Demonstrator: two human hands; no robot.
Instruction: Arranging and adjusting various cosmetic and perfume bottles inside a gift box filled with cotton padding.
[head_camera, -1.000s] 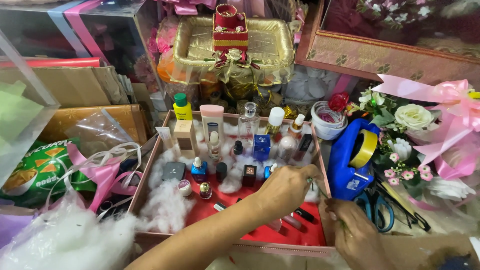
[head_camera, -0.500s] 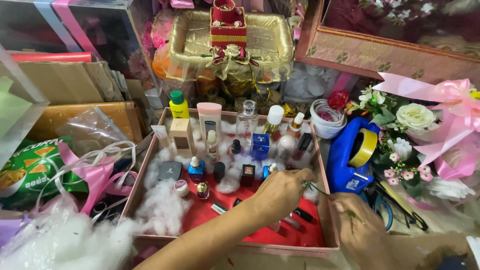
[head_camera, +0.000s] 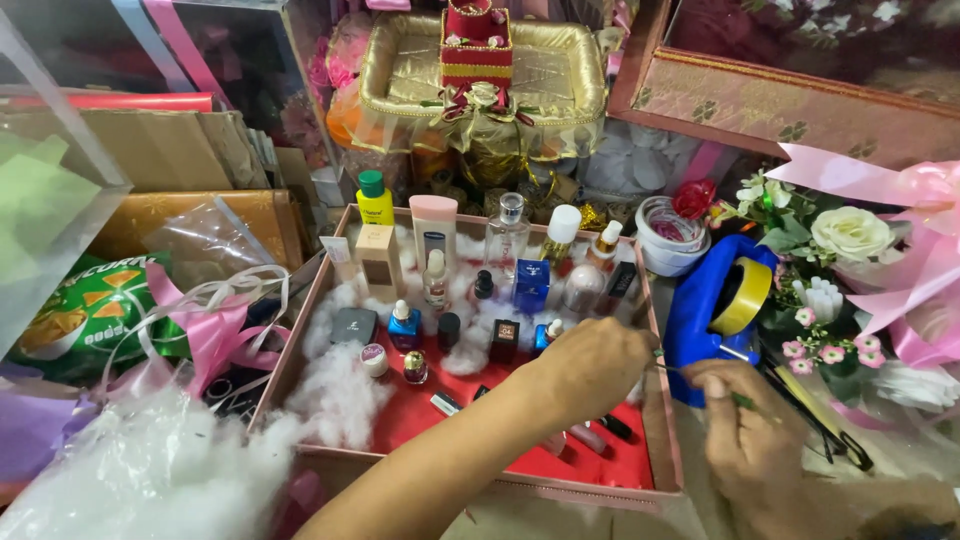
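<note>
The pink tray (head_camera: 668, 440), red-lined and filled with cosmetics and cotton fluff, sits at centre, with the blue tape dispenser (head_camera: 700, 310) just to its right. At the tray's right rim, both hands seem to be working a thin wire (head_camera: 690, 369). The left hand (head_camera: 590, 365) is curled and its fingertips are hidden. The right hand (head_camera: 750, 430) has its fingers pinched shut on the wire.

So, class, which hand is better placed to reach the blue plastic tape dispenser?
Probably the right hand, pinching a thin green stem, beside the blue plastic tape dispenser; the left hand is over the pink cardboard tray.
</note>
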